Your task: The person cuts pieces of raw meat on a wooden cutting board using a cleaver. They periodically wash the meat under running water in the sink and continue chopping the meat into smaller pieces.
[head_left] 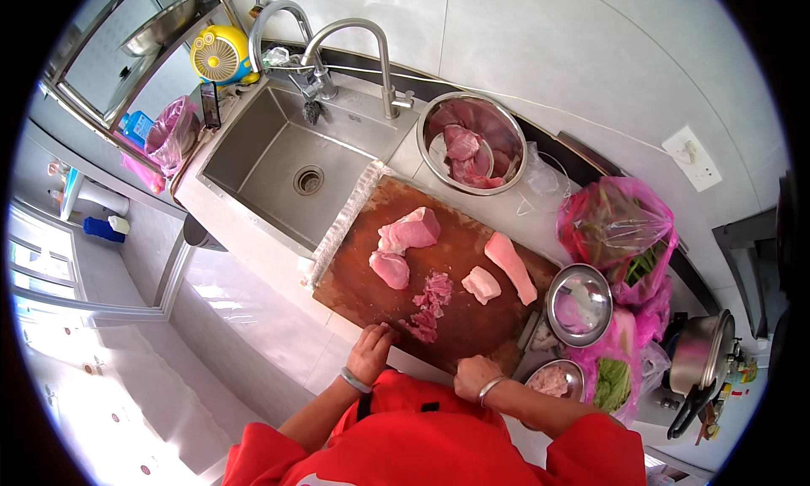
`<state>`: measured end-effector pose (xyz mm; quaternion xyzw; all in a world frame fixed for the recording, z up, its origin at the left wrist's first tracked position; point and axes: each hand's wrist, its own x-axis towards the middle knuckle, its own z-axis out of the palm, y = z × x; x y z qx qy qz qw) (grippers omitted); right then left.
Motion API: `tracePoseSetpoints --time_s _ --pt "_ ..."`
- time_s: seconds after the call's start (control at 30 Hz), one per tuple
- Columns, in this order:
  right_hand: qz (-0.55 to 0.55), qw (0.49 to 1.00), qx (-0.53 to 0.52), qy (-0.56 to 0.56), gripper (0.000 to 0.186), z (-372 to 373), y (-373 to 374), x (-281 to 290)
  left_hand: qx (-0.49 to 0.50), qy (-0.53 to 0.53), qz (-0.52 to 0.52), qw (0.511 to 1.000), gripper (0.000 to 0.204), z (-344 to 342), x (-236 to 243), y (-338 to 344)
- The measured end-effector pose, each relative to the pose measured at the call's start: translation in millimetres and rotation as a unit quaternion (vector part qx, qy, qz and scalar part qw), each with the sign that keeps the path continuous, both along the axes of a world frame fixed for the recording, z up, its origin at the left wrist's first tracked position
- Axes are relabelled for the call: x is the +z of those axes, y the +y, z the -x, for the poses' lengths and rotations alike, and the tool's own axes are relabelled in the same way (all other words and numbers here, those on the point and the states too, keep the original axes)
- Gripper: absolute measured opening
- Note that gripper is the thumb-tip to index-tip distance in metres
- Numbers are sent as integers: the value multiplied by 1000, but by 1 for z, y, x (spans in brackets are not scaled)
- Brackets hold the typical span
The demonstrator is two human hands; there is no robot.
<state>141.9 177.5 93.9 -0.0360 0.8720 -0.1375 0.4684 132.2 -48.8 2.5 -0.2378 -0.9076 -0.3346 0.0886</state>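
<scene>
A brown wooden cutting board (354,288) lies on the counter in front of me. Cut strips of raw meat (430,305) are heaped near its close edge, with larger pink meat chunks (409,231) behind them. To the right lie a small pale piece of meat (481,285) and a long pale strip of meat (511,268). My left hand (371,353) is at the board's near left edge, its fingers drawn together beside the cut strips. My right hand (477,378) is closed in a fist at the near edge. What either hand holds, if anything, is hidden.
A steel sink (245,182) with a faucet (384,56) stands at the left. Behind the board is a steel bowl of meat (516,123). At the right are an empty steel bowl (580,296), a bowl of minced meat (574,376), pink bags (620,207) and a pot (704,351).
</scene>
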Motion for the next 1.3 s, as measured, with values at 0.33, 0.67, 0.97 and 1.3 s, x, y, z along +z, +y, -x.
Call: tracePoseSetpoints --time_s 0.33,0.67,0.97,1.3 --pt "6 1000 27 -2 24 3 -11 8 -14 23 47 999 25 -5 -19 -6" --pt "43 999 20 0 24 30 -44 -9 -24 18 53 998 23 -3 -14 -7" --pt "10 1000 24 -11 25 2 -5 -3 -7 -5 -2 1000 28 1 -2 -2" --pt "20 999 26 -29 25 9 -22 -4 -29 17 49 998 27 -3 -20 -9"
